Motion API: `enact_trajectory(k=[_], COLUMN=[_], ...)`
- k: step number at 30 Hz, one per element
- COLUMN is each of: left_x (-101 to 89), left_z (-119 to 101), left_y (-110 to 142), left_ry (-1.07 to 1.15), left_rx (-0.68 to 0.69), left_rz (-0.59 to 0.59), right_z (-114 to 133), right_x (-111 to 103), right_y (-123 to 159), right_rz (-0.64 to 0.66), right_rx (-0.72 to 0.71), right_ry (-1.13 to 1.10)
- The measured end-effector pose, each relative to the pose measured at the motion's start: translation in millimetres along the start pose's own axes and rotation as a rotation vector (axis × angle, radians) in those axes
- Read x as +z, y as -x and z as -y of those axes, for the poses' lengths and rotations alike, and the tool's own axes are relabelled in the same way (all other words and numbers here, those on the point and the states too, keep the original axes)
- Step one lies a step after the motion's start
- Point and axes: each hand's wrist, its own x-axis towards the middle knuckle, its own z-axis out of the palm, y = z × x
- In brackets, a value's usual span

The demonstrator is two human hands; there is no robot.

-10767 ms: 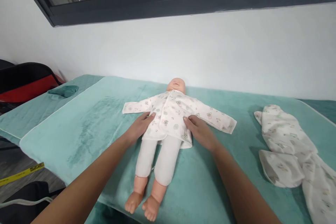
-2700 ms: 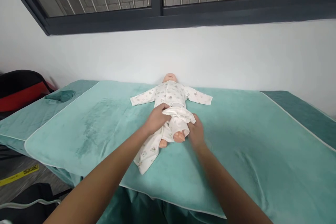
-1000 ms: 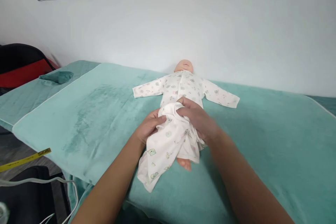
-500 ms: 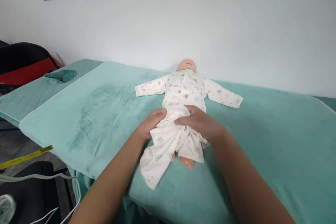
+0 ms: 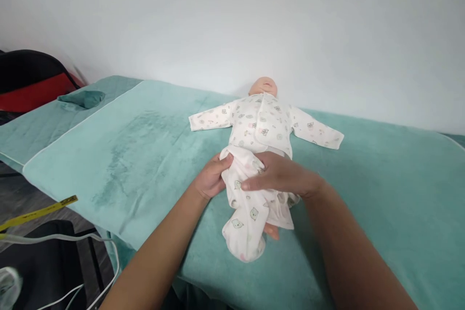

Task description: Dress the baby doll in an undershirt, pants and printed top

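Observation:
A baby doll [image 5: 263, 86] lies on its back, its head close to the wall, wearing a white printed baby shirt [image 5: 250, 121] with the sleeves spread out. White printed baby pants [image 5: 250, 208] are bunched over its lower body and legs. My left hand [image 5: 215, 174] grips the waist end of the pants on the left side, thumb on top. My right hand [image 5: 278, 174] is closed on the cloth over the doll's hip, its inner fingers hidden. One doll foot [image 5: 271, 231] shows below a leg opening. The left pant leg hangs toward me, with its rounded end on the bed.
A green padded bed [image 5: 152, 155] with a face hole [image 5: 82, 100] stands against the white wall [image 5: 232, 34]. At the lower left are a black chair [image 5: 39, 261], white cables [image 5: 61, 237] and yellow tape [image 5: 39, 213]. A red and black object [image 5: 34, 87] stands at the far left.
The pants went from lying on the right of the bed to the doll's legs. Lately both hands keep hold while the left pant leg swings right and the waist cloth bunches up.

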Motion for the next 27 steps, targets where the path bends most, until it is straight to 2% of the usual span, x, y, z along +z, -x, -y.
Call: enact_trajectory(k=[2, 3, 5, 8, 11, 14, 18, 22, 24, 25, 27], left_x=[1.6, 2.1, 2.2, 1.0, -0.5, -1.5, -1.8, -0.4, 0.8, 1.5, 3.1], left_z=[-0.1, -0.7, -2.5, -6.7, -12.3, -15.3, -9.4, -2.2, -1.1, -1.2, -2.5], left_y=[0.2, 0.2, -0.1, -0.8, -0.8, 1.4, 6.5, 9.4, 9.2, 9.0, 8.8], left_ry=[-0.003, -0.010, -0.044, -0.143, -0.238, -0.290, -0.156, -0.065, -0.061, -0.062, -0.074], left_rx=[-0.006, -0.010, -0.021, -0.035, -0.083, -0.146, -0.066, 0.010, 0.014, 0.016, 0.019], left_rz=[-0.021, -0.033, -0.060, -0.072, 0.030, 0.127, 0.091, 0.074, 0.067, 0.052, -0.006], right_z=[-1.8, -4.1, -10.5, -19.3, -21.4, -18.1, -11.5, -5.5, -4.6, -5.1, -8.1], right_x=[-1.3, -1.0, 1.2, 5.9, 9.3, 10.3, 5.6, -4.5, -7.0, -7.0, -4.5], right_y=[0.0, -0.7, -3.1, -8.0, -12.2, -12.7, -5.4, 4.4, 6.7, 6.9, 5.5], right_rz=[0.059, 0.043, -0.066, -0.248, -0.335, -0.375, -0.277, -0.007, 0.097, 0.110, 0.042], right_rx=[-0.002, -0.004, -0.020, -0.075, -0.090, -0.084, -0.055, -0.041, -0.040, -0.038, -0.045], right_ry=[0.064, 0.059, -0.053, -0.397, -0.643, -0.654, -0.423, -0.095, -0.001, 0.020, -0.036])
